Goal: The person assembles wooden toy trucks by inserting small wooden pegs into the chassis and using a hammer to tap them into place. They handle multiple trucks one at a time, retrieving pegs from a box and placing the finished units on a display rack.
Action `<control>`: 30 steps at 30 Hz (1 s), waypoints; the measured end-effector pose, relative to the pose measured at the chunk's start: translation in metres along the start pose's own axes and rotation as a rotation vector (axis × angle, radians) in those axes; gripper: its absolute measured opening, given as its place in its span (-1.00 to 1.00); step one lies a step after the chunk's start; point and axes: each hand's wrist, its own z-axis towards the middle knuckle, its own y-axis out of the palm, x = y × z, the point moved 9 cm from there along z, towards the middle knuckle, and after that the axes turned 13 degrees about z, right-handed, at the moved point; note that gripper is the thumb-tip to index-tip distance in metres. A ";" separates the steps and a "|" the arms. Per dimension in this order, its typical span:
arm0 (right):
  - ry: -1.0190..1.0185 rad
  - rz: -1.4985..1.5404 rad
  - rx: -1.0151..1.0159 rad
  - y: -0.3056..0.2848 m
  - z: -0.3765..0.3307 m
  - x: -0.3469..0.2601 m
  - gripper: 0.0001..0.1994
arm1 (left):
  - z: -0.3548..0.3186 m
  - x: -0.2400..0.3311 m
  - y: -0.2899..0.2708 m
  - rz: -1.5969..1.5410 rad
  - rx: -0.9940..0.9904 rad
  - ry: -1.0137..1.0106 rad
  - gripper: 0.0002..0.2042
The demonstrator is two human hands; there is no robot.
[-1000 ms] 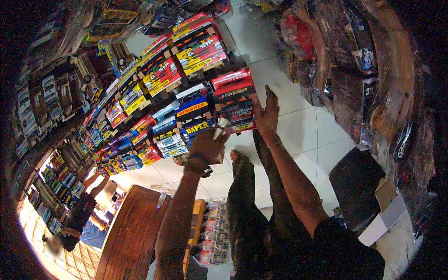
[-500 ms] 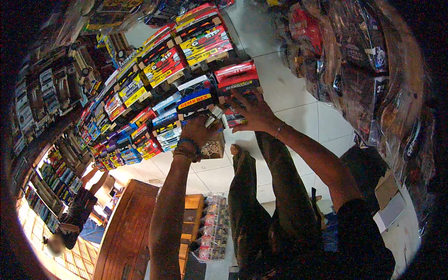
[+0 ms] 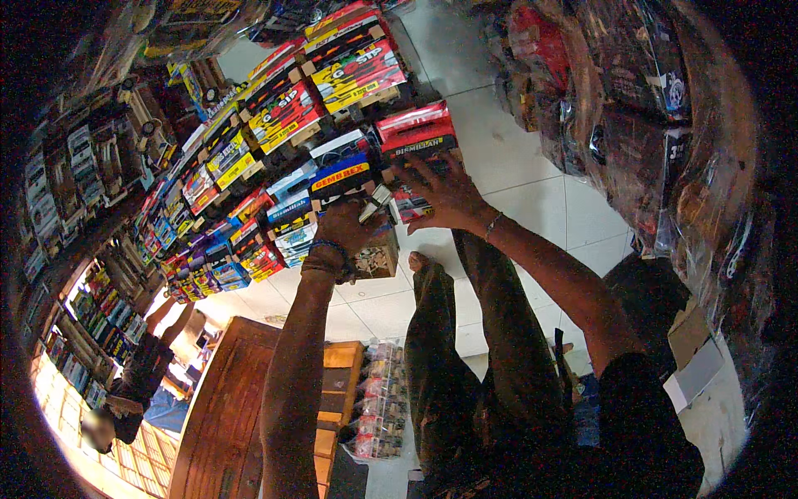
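My right hand [image 3: 450,198] lies spread over the back end of a red and black toy truck [image 3: 414,125], fingers apart and touching its panel. Just left of it, my left hand [image 3: 342,229] is closed around a small pale, metallic-looking piece [image 3: 376,202]. Its kind is not clear. That hand is right below a toy truck with a blue and yellow panel [image 3: 339,175]. Beside the left wrist a brown box-like end [image 3: 376,259] shows a pale patterned face. The left fingertips are partly hidden.
Rows of brightly painted toy trucks [image 3: 285,110] stretch away to the left. Plastic-wrapped dark goods [image 3: 636,158] stand at the right. A wooden table [image 3: 224,407] and clear-wrapped packs [image 3: 379,403] are nearer me. Another person [image 3: 141,374] reaches toward the trucks at far left.
The whole view has shifted slightly. Both hands stay nearly in place at the trucks, the left still closed around the pale piece and the right still spread.
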 end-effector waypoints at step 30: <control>-0.195 0.352 0.032 -0.010 0.084 0.037 -0.76 | -0.003 -0.005 0.008 0.000 0.021 -0.033 -0.44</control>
